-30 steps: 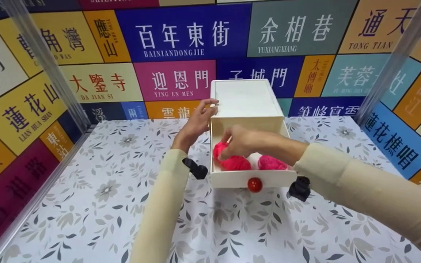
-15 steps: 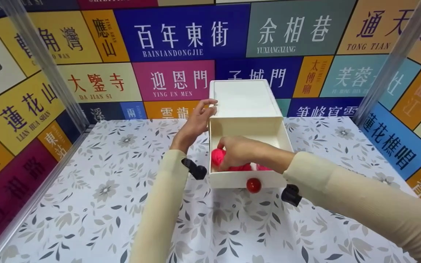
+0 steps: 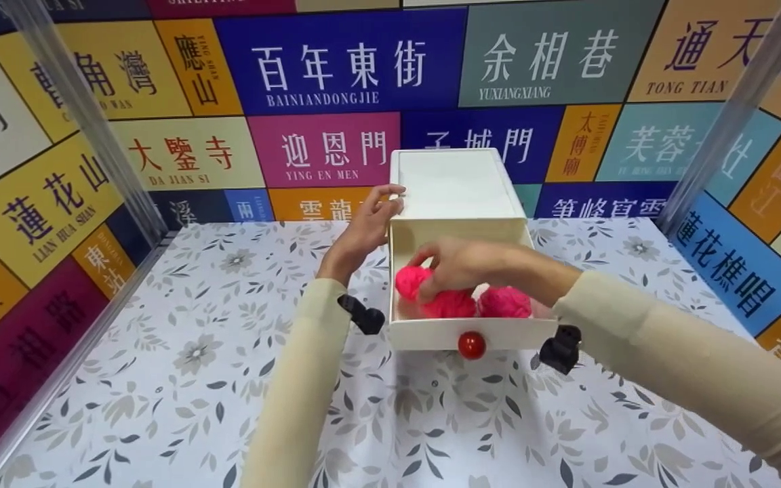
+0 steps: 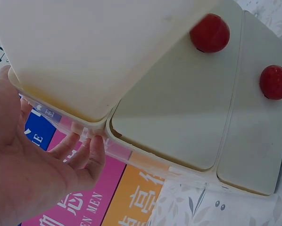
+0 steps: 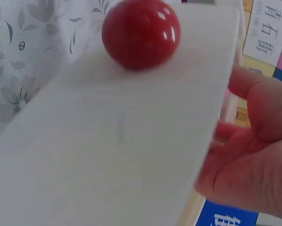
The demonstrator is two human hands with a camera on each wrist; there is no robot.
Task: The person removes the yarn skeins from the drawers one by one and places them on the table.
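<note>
Leftmost, the left hand (image 3: 365, 222) rests against the upper side edge of a white boxy cabinet (image 3: 450, 183), fingers slightly apart. Inside its pulled-out white drawer (image 3: 426, 335), the right hand (image 3: 464, 264) arches over a bright pink, yarn-like ball (image 3: 411, 280) near the left wall; whether its curved fingers clamp it, I cannot tell. Farther right, past a round, glossy red knob (image 3: 472, 345) on the drawer's front, lies another fuzzy pink ball (image 3: 507, 302).

The right grip (image 3: 464, 264) touches pink yarn (image 3: 412, 283) inside a drawer (image 3: 424, 334).
</note>
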